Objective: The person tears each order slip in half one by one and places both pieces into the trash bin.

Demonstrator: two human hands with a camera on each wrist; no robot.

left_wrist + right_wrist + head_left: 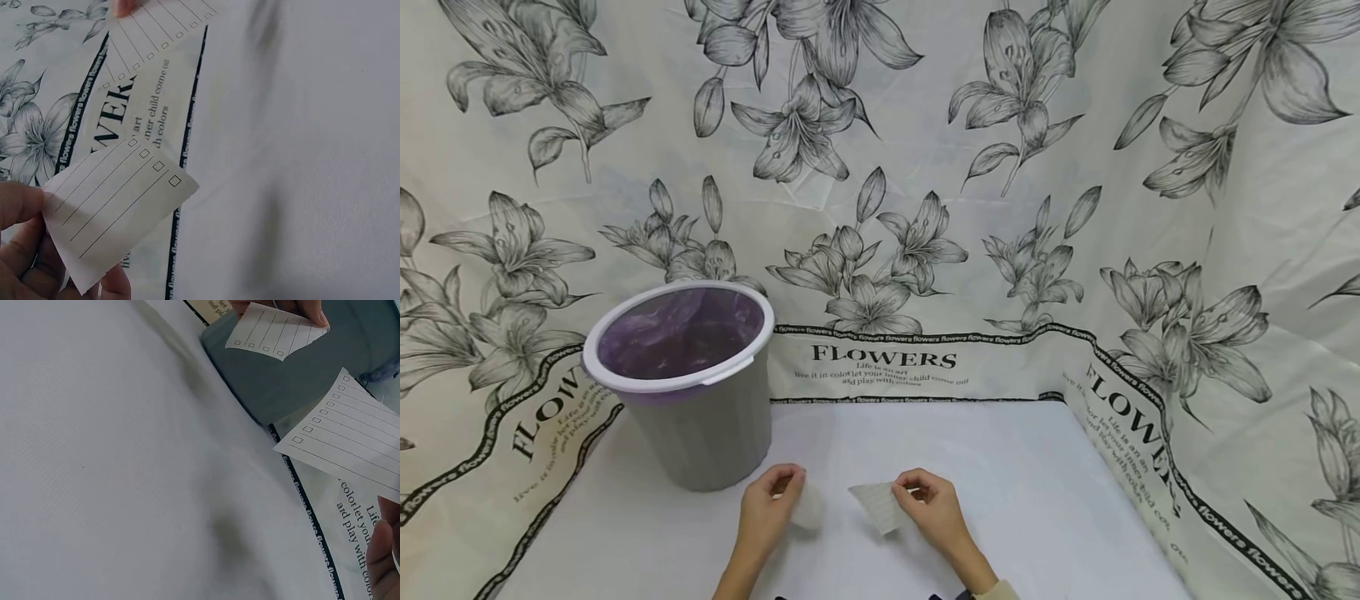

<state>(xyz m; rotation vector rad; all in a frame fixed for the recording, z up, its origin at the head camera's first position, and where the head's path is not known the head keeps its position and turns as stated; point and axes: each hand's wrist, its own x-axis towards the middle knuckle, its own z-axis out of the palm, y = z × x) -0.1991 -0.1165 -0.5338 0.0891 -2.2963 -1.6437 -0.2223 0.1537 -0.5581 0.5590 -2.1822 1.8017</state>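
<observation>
My left hand (767,508) pinches a small torn piece of lined checklist paper (119,203) between thumb and fingers. Printed lines and little checkboxes run across it, and one edge looks ragged. A second, larger piece of the same paper (344,434) is pinched by my right hand (932,508). Both pieces are held up over the white table, with a gap between them. In the right wrist view the left hand's piece (272,331) shows in front of the grey bin.
A grey bin (707,442) with a white rim and purple liner (685,333) stands at the left of the white table (1000,467), beyond the left hand. A floral curtain (880,208) hangs behind and along both sides.
</observation>
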